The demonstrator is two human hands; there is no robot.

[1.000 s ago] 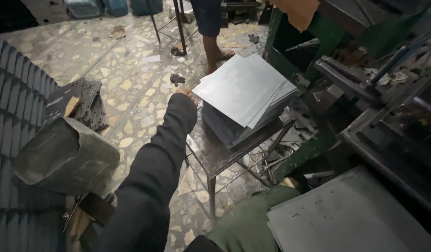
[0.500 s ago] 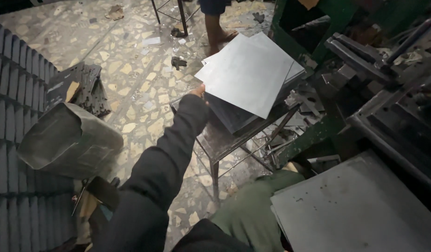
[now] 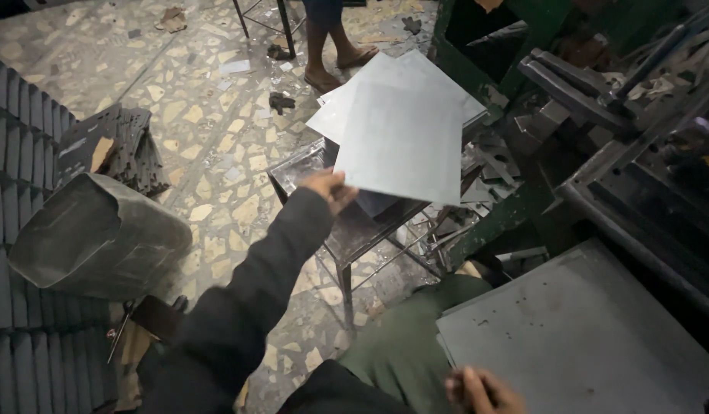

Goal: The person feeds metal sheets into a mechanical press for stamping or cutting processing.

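Left hand [image 3: 331, 188] stretched out in a dark sleeve, fingers [image 3: 340, 182] clamped on the near left corner of a grey metal sheet [image 3: 404, 142]. The sheet is raised and tilted — its far edge overlaps the stack of sheets [image 3: 347, 107] underneath, its near edge hangs clear of it. The stack sits on a small metal table [image 3: 354, 230] with thin legs, standing on the stone-chip floor [image 3: 208, 115].

Right hand [image 3: 481, 391] is low at the bottom edge, just beside the near corner of a second large flat sheet [image 3: 584, 337] (blurred, so I cannot tell whether its fingers are apart or together, or whether they touch the sheet). That sheet lies flat at the lower right, in front of a dark machine [image 3: 630, 146] with a green frame. The person's knee in green trousers [image 3: 408, 345] shows between the table and the flat sheet.

Left side: a bent grey metal box shape [image 3: 93, 234] lies on rows of dark ribbed pieces [image 3: 17, 176], and a fanned pile of dark cut strips [image 3: 124, 149] lies on the floor beyond it. Top of the view — another person's bare legs and sandalled feet [image 3: 335, 65], standing just past the table, near a thin metal stand [image 3: 281, 23].
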